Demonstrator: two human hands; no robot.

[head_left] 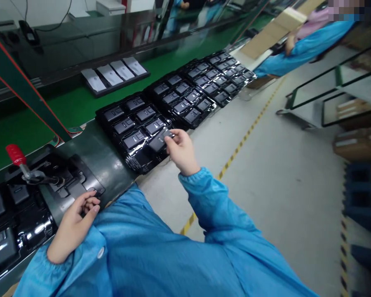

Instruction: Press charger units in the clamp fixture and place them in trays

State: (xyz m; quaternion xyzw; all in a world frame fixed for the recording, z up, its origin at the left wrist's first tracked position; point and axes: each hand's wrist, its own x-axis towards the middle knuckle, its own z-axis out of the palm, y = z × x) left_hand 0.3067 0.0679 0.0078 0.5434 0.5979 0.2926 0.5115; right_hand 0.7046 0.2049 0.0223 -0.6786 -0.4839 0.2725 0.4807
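Observation:
My right hand (181, 150) reaches out to the nearest black plastic tray (136, 159) and pinches a small black rectangular part (160, 141) at the tray's near corner. The tray holds several more such black parts (125, 125) in pockets. My left hand (76, 222) rests at the bench edge with its fingers curled, touching the corner of a black clamping fixture (77, 181). Nothing shows in that hand. The fixture carries a toggle clamp with a red handle (15, 153).
Two more trays of black parts (185, 97) (225, 74) run along the bench. A tray of pale pouches (114, 74) lies on the green conveyor belt (71, 107). Another tray (9, 231) sits at lower left. A person in blue (299, 49) works farther down.

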